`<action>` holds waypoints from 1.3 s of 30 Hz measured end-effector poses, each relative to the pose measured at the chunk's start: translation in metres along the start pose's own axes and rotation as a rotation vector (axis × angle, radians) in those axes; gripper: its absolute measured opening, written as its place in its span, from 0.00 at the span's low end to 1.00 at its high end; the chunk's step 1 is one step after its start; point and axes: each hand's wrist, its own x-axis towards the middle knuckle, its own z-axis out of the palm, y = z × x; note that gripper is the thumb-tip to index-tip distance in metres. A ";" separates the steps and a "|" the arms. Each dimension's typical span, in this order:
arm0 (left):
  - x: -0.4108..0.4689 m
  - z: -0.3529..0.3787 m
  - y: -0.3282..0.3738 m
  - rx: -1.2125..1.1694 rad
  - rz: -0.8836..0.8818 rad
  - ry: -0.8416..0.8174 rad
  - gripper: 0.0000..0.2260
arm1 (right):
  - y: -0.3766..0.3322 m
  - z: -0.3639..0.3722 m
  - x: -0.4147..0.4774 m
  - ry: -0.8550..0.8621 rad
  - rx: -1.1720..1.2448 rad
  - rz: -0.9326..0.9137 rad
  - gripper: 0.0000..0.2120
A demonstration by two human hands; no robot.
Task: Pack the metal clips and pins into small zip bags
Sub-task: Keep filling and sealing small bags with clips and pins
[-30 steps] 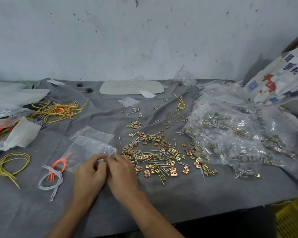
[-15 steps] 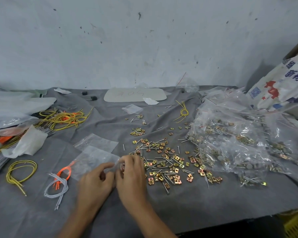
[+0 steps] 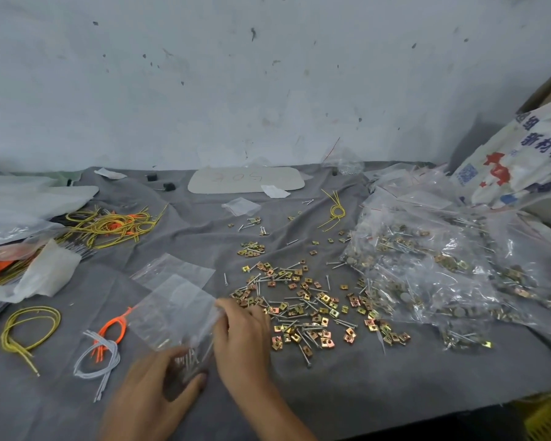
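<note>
left hand (image 3: 155, 389): curled fingers grip near end of zip bag (image 3: 175, 308), pins (image 3: 190, 361) inside | right hand (image 3: 242, 340): fingertips pinch its right edge | loose clips (image 3: 303, 308): just right of hands

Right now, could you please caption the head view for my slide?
Left hand and right hand hold a small zip bag of pins beside loose clips and pins on grey cloth.

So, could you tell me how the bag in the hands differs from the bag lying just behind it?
The held bag has pins at its lower end; the bag behind looks empty. The left hand and right hand grip the held bag, while the bag behind lies flat on the grey cloth. Both are small and clear.
</note>
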 end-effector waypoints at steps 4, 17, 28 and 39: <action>-0.004 -0.005 -0.002 0.040 0.059 0.163 0.11 | 0.002 -0.005 -0.002 -0.058 0.098 0.019 0.16; 0.019 -0.029 0.003 -0.047 0.197 0.275 0.12 | -0.028 -0.036 0.038 -0.250 0.639 0.238 0.14; 0.039 -0.077 0.046 -0.599 0.036 0.363 0.07 | -0.052 -0.095 0.068 -0.530 1.118 0.332 0.11; 0.035 -0.086 0.056 -0.761 -0.045 0.187 0.05 | -0.056 -0.115 0.066 -0.607 1.231 0.423 0.09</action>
